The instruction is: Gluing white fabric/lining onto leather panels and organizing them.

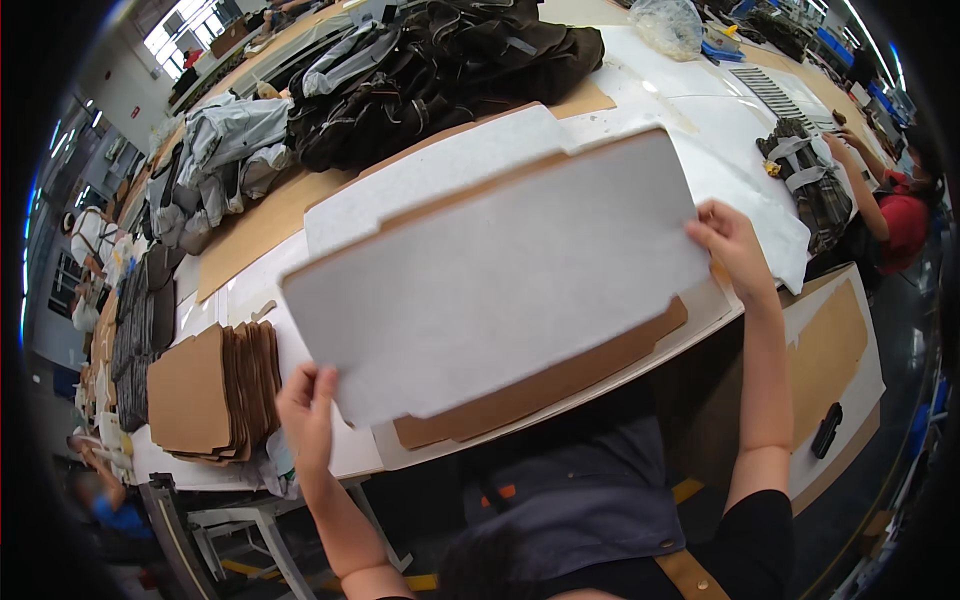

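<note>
A large light-grey sheet (pixel 500 270), cut with stepped edges, spans the space between my hands above the table. My left hand (pixel 308 400) pinches its lower left corner. At the right edge, my right hand (pixel 730 240) grips it between thumb and fingers. Behind the sheet's far edge shows a white panel (pixel 430 165) of similar outline. A brown cardboard piece (pixel 560 375) peeks out below the near edge. Most of both is hidden by the sheet I hold.
Left of me stands a stack of brown cardboard pieces (pixel 190 390). Dark garments (pixel 440 80) and grey ones (pixel 225 140) are heaped at the back. A tied dark bundle (pixel 815 190) lies near a co-worker in red (pixel 905 225). At right, a board (pixel 870 350) bears a black object (pixel 827 430).
</note>
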A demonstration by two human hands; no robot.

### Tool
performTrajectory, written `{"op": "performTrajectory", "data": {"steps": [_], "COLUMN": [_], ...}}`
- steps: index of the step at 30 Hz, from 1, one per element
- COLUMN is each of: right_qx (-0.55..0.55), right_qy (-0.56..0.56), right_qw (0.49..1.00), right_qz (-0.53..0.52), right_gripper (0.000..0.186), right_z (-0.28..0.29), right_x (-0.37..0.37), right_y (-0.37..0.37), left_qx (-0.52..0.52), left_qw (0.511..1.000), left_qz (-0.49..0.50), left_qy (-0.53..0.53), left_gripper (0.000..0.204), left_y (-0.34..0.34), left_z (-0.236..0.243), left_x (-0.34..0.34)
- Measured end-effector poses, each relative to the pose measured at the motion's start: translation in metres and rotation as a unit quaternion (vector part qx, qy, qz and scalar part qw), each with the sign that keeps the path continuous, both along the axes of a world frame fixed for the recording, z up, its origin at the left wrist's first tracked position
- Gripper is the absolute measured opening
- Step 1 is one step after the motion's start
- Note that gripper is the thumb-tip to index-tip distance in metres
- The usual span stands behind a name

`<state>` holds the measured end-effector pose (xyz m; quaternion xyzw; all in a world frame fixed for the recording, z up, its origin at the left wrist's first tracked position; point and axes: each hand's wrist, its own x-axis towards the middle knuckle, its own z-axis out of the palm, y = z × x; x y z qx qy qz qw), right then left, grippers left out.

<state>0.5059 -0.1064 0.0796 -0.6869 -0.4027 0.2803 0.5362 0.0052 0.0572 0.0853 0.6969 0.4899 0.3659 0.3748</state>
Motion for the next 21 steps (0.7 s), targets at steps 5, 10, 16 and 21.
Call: {"op": "performTrajectory", "data": {"steps": [5,10,16,21], "right_qx": [0.101,0.072,-0.003,-0.009], "right_qy": [-0.045,-0.081,-0.108,-0.08], "right_qw": [0.993,0.993,0.993,0.996], "right_qz": [-0.028,-0.051,-0.046,-0.033], "right_gripper": [0.032,0.04,0.033,0.034], "right_z": [0.015,-0.023,-0.057,-0.054], "right_x": [0.01,0.021,0.027,0.025], "right_y": [0.117,0.202,0.207,0.211], "left_qx": [0.002,-0.037,-0.102,-0.105], "left_qw": [0.995,0.993,0.992,0.993], "left_qz": [0.026,0.049,0.063,0.051], "left_qy": [-0.099,-0.096,-0.025,-0.032], "left_gripper": [0.026,0.03,0.032,0.034], "left_y": [0.117,0.186,0.199,0.205], "left_z": [0.027,-0.014,-0.064,-0.064], "left_x": [0.023,0.022,0.025,0.02]}}
